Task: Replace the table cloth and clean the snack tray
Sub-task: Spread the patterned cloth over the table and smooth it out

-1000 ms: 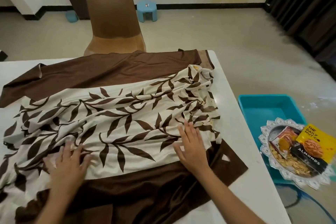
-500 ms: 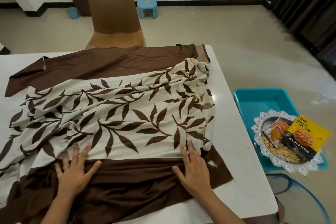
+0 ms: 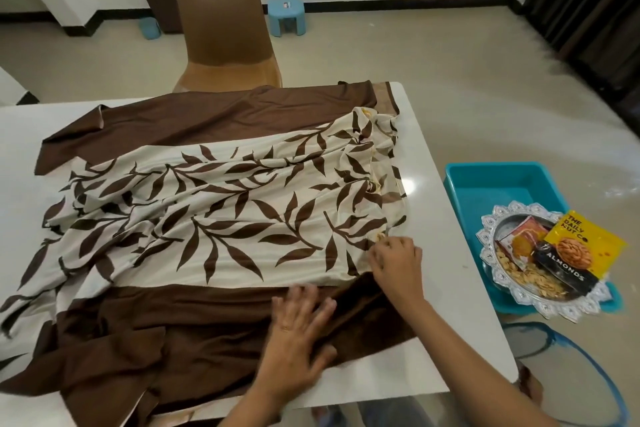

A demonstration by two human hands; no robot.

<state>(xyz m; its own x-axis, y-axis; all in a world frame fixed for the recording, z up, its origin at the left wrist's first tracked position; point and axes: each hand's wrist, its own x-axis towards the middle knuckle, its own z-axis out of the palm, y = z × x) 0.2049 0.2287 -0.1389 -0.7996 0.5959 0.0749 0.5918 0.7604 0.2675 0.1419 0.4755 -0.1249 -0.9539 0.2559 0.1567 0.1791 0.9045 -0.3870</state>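
A cream table cloth (image 3: 221, 211) with brown leaves and wide brown borders lies rumpled across the white table (image 3: 440, 253). My left hand (image 3: 299, 326) presses flat on the near brown border, fingers spread. My right hand (image 3: 396, 262) has its fingers curled at the cloth's right edge and pinches the cream fabric there. To the right of the table, the silver snack tray (image 3: 491, 236) rests on a teal tub and holds a yellow almond packet (image 3: 575, 250), another small packet and loose nuts.
The teal plastic tub (image 3: 498, 184) sits beside the table's right side. A brown chair (image 3: 225, 28) stands behind the table's far edge. A blue stool (image 3: 287, 14) and a dark cabinet are by the far wall. Dark curtains hang at right.
My left hand slid from the cloth's near left part to the near right, close to my right hand. My right hand moved right and its fingers curled onto the cloth's edge.
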